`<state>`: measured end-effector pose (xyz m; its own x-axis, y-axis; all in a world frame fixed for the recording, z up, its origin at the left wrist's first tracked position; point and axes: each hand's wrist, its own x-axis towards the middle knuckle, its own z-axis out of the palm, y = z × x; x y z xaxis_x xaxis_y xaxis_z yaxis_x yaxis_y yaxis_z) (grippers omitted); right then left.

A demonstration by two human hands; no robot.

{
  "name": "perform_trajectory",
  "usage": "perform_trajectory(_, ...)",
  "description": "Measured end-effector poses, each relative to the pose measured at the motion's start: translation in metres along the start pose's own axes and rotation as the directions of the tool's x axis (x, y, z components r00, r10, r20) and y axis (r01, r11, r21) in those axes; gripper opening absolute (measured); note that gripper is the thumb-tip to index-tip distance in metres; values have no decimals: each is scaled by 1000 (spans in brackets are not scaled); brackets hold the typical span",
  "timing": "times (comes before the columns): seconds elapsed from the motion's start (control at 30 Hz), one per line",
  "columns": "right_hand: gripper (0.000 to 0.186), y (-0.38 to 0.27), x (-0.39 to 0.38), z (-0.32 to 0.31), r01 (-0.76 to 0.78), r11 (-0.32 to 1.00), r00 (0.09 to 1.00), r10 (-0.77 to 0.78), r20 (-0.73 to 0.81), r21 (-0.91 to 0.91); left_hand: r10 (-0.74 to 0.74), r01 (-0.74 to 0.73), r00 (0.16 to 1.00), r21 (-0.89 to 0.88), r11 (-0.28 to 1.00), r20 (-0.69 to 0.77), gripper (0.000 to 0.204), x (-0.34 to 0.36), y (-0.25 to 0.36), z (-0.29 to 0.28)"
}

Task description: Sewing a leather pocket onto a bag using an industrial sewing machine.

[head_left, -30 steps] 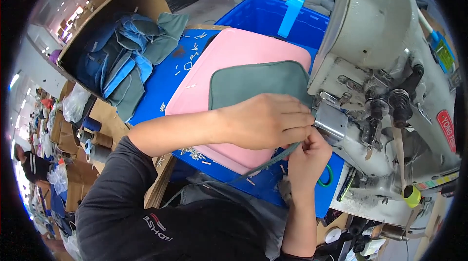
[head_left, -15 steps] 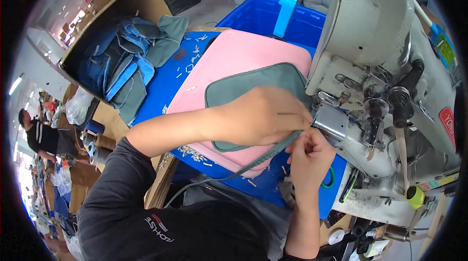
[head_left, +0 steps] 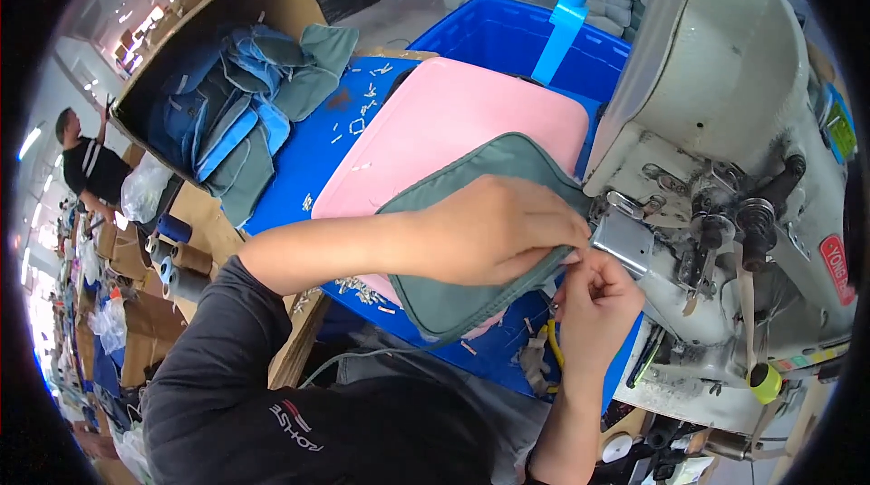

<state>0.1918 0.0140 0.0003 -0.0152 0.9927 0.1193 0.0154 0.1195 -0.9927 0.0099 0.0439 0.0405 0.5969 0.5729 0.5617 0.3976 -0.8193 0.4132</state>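
Observation:
A grey-green fabric panel with rounded corners lies tilted over a pink padded board beside the sewing machine. My left hand is over the panel, its fingers closed on the panel's right edge near the machine's metal plate. Close against those fingertips, my right hand pinches at the same edge; exactly what lies between its fingers is partly hidden. A narrow green strip trails from the panel's near edge toward my lap.
The grey sewing machine stands at the right. At the left, a cardboard box holds green and blue fabric pieces. A blue bin stands behind. Scraps and a yellow loop lie on the blue table. Another person stands far left.
The green panel has turned and swung toward me, so its near edge now hangs over the pink board's front. Both hands stay together at its edge, slightly lower and farther right in view.

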Motion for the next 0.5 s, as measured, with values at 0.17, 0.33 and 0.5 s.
perform_trajectory(0.17, 13, 1, -3, 7, 37, 994, 998, -41, -39, -107, -37, 31, 998, -108, 994, -52, 24, 1, -2, -1)
perform_trajectory(0.33, 16, 9, -4, 3, 81, 987, 996, -84, -20, -137, -13, 10, 999, -78, 997, -43, 28, -2, -1, 3)
perform_trajectory(0.5, 14, 2, -2, -2, 31, 999, 999, -32, -27, -32, 120, -116, 993, 204, 972, -10, 44, -6, 13, 8)
